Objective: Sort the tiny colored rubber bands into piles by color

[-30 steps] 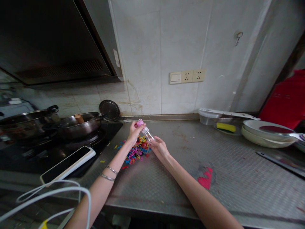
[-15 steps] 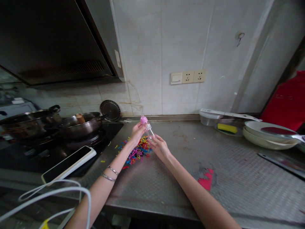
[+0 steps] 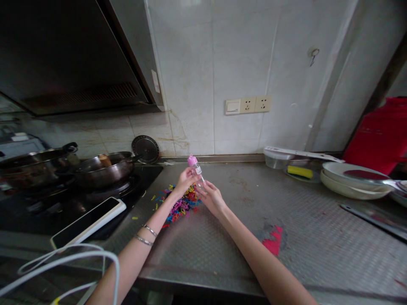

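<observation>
A small clear bottle (image 3: 199, 171) with a pink cap (image 3: 192, 160) is held between my two hands above the metal counter. My left hand (image 3: 185, 179) closes around its upper part, below the cap. Around the lower end are the fingers of my right hand (image 3: 211, 197). The bottle leans, cap end up and to the left, and a white label shows on its side. Beneath and beside my hands lies a heap of small, many-coloured rubber bands (image 3: 181, 206), partly hidden by my left hand and forearm.
On the left, a phone with a white power bank (image 3: 90, 222) and white cable (image 3: 104, 253) sits by the stove, where pans (image 3: 104, 169) stand. To the right are a yellow sponge (image 3: 299, 172), stacked bowls (image 3: 352, 186), a knife (image 3: 372, 220) and a red patch (image 3: 273, 242).
The bottle has turned slightly in my hands, so its white label now shows more. Both hands keep their hold. The whole view has shifted a little.
</observation>
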`<state>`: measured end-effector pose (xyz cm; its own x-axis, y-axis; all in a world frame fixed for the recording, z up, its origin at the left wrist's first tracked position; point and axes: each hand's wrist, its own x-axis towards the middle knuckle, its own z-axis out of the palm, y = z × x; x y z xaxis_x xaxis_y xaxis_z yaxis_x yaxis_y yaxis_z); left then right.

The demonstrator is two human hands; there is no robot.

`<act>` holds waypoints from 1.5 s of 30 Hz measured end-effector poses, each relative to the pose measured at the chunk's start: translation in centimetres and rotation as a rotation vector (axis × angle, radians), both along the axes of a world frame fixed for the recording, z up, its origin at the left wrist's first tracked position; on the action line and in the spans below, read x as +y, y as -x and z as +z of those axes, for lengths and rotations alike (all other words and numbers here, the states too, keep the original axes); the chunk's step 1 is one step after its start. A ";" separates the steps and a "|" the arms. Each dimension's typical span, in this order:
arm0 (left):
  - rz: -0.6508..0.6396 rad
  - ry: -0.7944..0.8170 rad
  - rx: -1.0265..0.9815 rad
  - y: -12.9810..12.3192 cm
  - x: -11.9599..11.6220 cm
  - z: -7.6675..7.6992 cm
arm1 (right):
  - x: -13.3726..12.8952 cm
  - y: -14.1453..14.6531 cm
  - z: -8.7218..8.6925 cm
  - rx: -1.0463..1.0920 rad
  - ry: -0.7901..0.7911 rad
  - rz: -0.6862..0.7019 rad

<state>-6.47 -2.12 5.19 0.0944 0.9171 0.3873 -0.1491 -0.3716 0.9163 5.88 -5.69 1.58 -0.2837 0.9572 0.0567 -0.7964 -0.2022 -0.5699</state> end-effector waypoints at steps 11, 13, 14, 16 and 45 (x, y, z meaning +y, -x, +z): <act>0.329 -0.030 0.018 3.2 5.0 0.0 | 0.7 -1.2 -0.2 -0.028 0.161 -0.096; 0.398 -0.035 0.018 4.4 6.6 -0.3 | 0.8 -1.3 -0.2 -0.030 0.162 -0.100; 0.428 -0.043 0.022 5.0 7.3 -0.5 | 0.8 -1.3 -0.1 -0.032 0.161 -0.099; 0.450 -0.046 0.048 6.0 8.6 -0.9 | 0.7 -1.3 0.0 -0.036 0.157 -0.092; 0.530 0.109 0.500 8.3 10.6 -5.8 | 0.5 -1.5 0.6 -0.127 0.175 -0.135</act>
